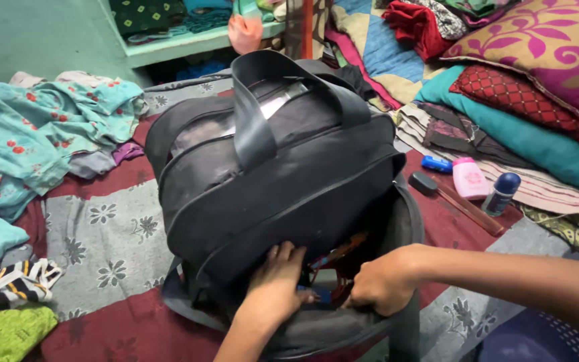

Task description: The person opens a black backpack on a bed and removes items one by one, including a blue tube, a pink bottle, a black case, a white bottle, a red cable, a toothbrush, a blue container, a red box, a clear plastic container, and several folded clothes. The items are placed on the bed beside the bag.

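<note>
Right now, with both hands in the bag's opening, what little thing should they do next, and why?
Probably spread the opening a bit wider. The left hand and right hand are both tucked into the front compartment of the black bag, and its flap hangs low over them, so only a glimpse of red and blue things shows inside. More room would let them see and move those.

left hand (277, 276) in black bag (283, 174) opening | right hand (381, 281) gripping its edge

Far left, teal floral cloth (28, 134); right, pink bottle (469, 178), blue roll-on (502, 193), comb (457, 198); far right, magenta pillow (544, 47); near left, green garment (5, 333).
</note>
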